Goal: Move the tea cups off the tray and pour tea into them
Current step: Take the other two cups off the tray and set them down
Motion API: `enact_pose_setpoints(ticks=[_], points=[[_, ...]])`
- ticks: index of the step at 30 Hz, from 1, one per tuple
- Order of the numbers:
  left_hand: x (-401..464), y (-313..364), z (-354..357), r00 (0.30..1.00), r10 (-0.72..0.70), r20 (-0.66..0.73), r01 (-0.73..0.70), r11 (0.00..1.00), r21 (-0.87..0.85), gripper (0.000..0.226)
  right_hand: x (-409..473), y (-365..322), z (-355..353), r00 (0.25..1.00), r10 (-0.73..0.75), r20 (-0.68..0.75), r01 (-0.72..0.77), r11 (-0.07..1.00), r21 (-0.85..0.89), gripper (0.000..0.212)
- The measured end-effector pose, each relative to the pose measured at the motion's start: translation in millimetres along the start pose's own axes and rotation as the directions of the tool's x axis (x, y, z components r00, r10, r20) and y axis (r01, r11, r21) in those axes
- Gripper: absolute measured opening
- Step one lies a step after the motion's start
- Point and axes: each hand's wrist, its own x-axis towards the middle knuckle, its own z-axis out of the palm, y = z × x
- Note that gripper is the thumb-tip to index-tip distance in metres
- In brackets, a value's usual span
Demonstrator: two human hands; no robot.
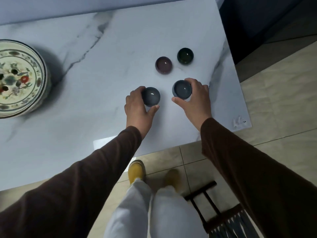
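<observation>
My left hand point(137, 107) and right hand point(197, 98) each clasp a grey cup point(151, 96) point(181, 89); purple cup point(163, 65) and green cup point(185, 56) sit at twelve o'clock, painted bowl point(18, 78) at nine.

1. Tea cups: four. A grey cup point(151, 96) sits between the left hand's fingers point(137, 91) and thumb; a blue-grey cup point(181, 89) sits between the right hand's fingers point(194, 83) and thumb; a purple cup point(163, 65) and a dark green cup point(185, 56) stand beyond both sets of fingertips, untouched.
2. Hands: two, the left hand point(137, 109) and the right hand point(197, 100).
3. Painted floral dish point(18, 78): one, well left of the left fingers.
4. Yellow shoes point(136, 170): two.
</observation>
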Motion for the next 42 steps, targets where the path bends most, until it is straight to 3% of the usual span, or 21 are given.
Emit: enact_pose_setpoints(ticks=[7,17,26,42], points=[[27,22,48,0.999,-0.048,-0.003,0.048,0.997,0.057,0.064,49,42,-17,0.998,-0.007,0.069,0.007,1.0,0.0,0.067],[49,32,106,0.983,-0.154,-0.1,0.159,0.986,0.045,0.064,100,85,-22,0.966,-0.179,0.187,0.187,0.982,-0.025,0.067],[60,31,121,0.98,-0.167,-0.105,0.172,0.985,0.033,0.064,111,97,-12,0.952,-0.23,0.201,0.242,0.97,-0.035,0.066],[59,25,116,0.983,-0.16,-0.094,0.169,0.982,0.088,0.064,111,99,-6,0.965,-0.19,0.182,0.203,0.978,-0.055,0.07]])
